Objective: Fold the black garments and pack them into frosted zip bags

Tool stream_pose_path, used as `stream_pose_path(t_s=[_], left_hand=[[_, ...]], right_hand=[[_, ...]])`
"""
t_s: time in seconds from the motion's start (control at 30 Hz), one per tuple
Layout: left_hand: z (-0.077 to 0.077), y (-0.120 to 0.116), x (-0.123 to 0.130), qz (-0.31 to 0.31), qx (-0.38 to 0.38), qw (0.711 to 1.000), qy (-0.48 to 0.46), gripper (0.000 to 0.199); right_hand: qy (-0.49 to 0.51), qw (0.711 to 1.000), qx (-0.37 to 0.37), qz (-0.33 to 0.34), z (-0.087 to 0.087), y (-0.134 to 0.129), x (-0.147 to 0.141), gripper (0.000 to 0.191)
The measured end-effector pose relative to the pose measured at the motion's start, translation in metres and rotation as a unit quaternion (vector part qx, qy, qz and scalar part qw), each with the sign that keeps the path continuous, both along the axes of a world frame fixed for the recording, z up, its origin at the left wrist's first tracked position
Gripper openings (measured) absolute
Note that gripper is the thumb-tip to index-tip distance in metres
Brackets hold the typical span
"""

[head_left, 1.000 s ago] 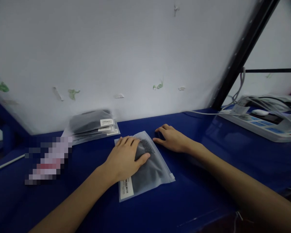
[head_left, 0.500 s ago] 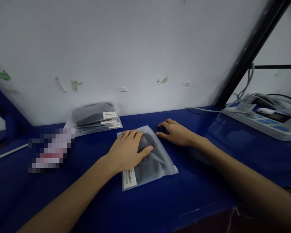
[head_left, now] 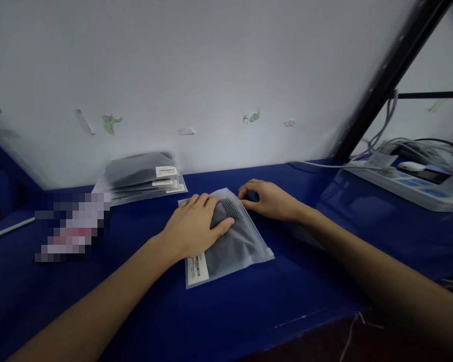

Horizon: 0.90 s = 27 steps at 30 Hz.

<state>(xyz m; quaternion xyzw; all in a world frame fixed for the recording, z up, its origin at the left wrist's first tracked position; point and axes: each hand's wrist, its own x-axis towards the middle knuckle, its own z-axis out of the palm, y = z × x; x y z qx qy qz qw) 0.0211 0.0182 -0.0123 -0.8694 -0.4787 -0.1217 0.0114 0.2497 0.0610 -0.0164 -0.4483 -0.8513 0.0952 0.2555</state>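
A frosted zip bag (head_left: 245, 246) with dark contents, printed lettering and a white barcode label (head_left: 198, 269) lies on the blue table (head_left: 309, 276). My left hand (head_left: 196, 223) rests flat across its left part, fingers stretched out and thumb spread. A small white slider (head_left: 269, 253) sits at the near end of the bag's right edge. At the far end of that edge is my right hand (head_left: 266, 198), its fingers curled and the thumb and index tips brought close together at the bag's margin. The exact contact there is hard to see.
Several similar bags (head_left: 139, 173) with labels are stacked at the back left, near the white wall (head_left: 219, 75). A blurred-out pinkish item (head_left: 75, 223) lies in front of them. On the right stands a keypad device (head_left: 419, 186) with tangled cables (head_left: 388, 115).
My right hand has come left to the bag's edge, its thumb and index tips closing in. My left hand stays flat on the bag. The view has shifted slightly.
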Motion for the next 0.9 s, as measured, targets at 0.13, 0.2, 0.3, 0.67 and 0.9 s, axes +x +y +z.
stream_pose_path(t_s=[0.13, 0.2, 0.3, 0.67, 0.9], left_hand=[[0.001, 0.000, 0.000, 0.002, 0.006, 1.000, 0.003, 0.059], [0.001, 0.000, 0.000, 0.003, 0.008, 1.000, -0.001, 0.057], [0.001, 0.000, -0.001, 0.001, 0.008, 1.000, -0.007, 0.057], [0.001, -0.003, -0.001, -0.022, 0.001, 0.999, -0.025, 0.053], [0.001, -0.004, 0.000, -0.010, -0.007, 0.999, -0.037, 0.053]], right_hand=[[0.068, 0.998, -0.016, -0.004, 0.002, -0.002, -0.004, 0.014], [0.084, 0.996, -0.019, -0.003, 0.001, -0.002, -0.005, 0.016], [0.061, 0.998, -0.017, 0.007, -0.001, -0.002, -0.007, 0.021], [0.027, 0.999, -0.020, -0.025, -0.010, -0.005, -0.015, 0.023], [0.070, 0.996, -0.059, -0.002, -0.005, -0.014, -0.028, 0.017]])
